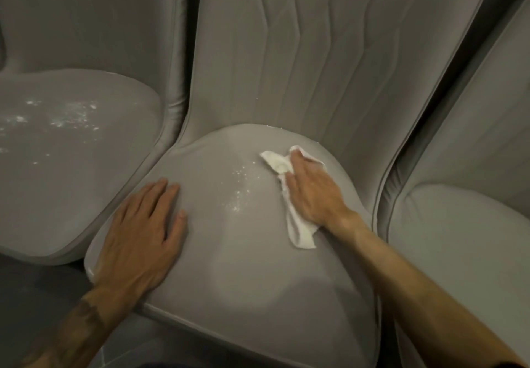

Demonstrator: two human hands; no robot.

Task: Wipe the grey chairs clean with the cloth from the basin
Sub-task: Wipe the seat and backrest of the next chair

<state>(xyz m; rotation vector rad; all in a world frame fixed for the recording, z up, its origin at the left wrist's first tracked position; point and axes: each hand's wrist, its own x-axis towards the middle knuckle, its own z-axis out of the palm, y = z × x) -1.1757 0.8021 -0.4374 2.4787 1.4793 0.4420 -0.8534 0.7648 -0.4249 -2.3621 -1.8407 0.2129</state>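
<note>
Three grey padded chairs stand side by side. On the seat of the middle chair [243, 267], my right hand [312, 189] presses a crumpled white cloth [298, 230] flat against the right back part of the cushion; the cloth sticks out above and below the hand. White specks [239, 192] lie on the seat just left of the cloth. My left hand [140, 232] rests flat, fingers straight, on the seat's front left part. The basin is out of view.
The left chair's seat [86, 166] carries scattered white specks. The right chair [464, 238] stands close beside the middle one. Dark tiled floor [34, 287] shows at the lower left, in front of the chairs.
</note>
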